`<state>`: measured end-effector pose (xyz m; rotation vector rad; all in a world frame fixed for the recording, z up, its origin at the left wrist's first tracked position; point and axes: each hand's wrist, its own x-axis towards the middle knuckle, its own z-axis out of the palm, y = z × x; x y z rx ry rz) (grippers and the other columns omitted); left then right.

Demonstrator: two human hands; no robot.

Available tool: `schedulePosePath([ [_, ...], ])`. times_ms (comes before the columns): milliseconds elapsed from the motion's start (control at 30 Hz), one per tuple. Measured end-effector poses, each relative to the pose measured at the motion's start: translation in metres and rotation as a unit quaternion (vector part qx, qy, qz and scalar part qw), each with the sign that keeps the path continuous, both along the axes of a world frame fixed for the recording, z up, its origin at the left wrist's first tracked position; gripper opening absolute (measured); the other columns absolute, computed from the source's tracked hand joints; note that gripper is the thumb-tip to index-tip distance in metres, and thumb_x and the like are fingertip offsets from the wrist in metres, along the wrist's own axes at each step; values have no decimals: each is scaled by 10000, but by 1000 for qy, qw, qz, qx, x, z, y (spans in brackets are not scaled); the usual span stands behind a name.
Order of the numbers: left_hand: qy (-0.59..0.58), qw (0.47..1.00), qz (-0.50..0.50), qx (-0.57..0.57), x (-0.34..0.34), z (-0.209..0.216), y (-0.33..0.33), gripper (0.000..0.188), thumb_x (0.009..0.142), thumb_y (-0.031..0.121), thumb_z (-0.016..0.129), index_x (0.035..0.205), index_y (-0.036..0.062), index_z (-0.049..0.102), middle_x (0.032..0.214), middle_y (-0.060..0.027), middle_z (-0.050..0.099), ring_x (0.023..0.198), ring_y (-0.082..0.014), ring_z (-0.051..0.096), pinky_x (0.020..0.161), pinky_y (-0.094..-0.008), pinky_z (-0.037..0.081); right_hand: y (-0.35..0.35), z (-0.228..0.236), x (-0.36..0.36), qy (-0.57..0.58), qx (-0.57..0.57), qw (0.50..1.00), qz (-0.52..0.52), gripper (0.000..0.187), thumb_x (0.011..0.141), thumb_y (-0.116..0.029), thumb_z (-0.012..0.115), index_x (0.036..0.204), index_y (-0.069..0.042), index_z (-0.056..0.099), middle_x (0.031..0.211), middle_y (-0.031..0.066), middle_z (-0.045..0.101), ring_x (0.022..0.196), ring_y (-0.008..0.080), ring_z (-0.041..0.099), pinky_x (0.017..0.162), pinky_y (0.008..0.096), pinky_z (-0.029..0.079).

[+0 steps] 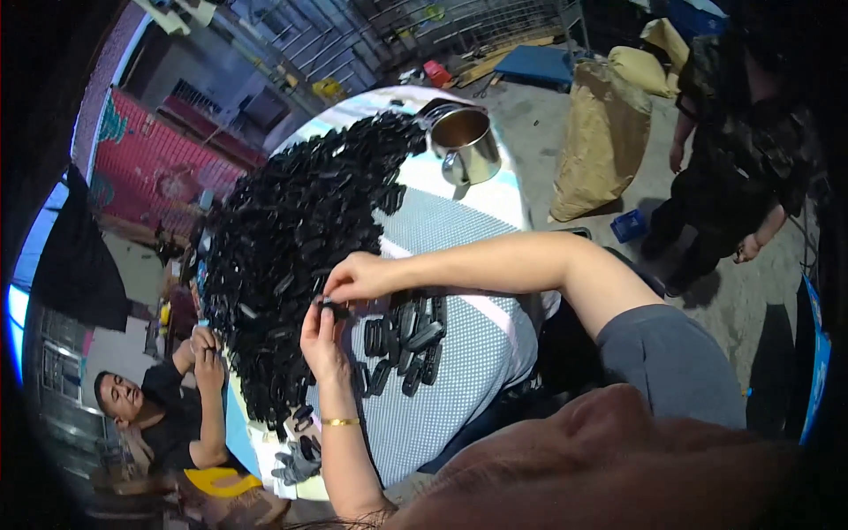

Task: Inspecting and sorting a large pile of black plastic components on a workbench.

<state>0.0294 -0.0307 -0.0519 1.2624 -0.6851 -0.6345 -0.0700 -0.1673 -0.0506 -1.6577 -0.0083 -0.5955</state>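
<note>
My left hand (325, 346), with a gold band at the wrist, pinches a small black plastic part (333, 309) beside a large heap. My right hand (360, 276) reaches in from the right, its fingertips closed at the top of the same part; the fingers hide most of it. The heap of black plastic parts (291, 208) spreads over the far and left side of the table. A smaller group of oblong black pieces (408, 340) lies on the patterned cloth (442, 415) just right of my left hand.
A shiny metal mug (465, 146) stands at the table's far right. Grey gloves (298, 461) lie at the near left edge. A seated co-worker (159, 411) handles something at the left edge; another person (733, 159) stands right, near a brown paper sack (605, 132).
</note>
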Motion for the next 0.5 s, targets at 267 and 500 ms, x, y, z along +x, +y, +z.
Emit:
schedulePosePath([
  [267,-23,999,32,-1,-1,12,-2,286,812,70,586,1092,12,572,953,-31,602,754,-79,557,651,-194,463,-8,1,7,65,-28,997,-34,221,792,-242,595,853,-41,665,624,44,626,511,96,575,494,240,459],
  [500,-48,998,29,-7,-2,12,3,302,763,33,626,1062,12,594,910,-46,614,734,-96,566,665,-219,480,-7,-13,11,-11,-151,986,-73,187,819,-150,589,870,27,623,778,45,602,590,91,553,493,218,440],
])
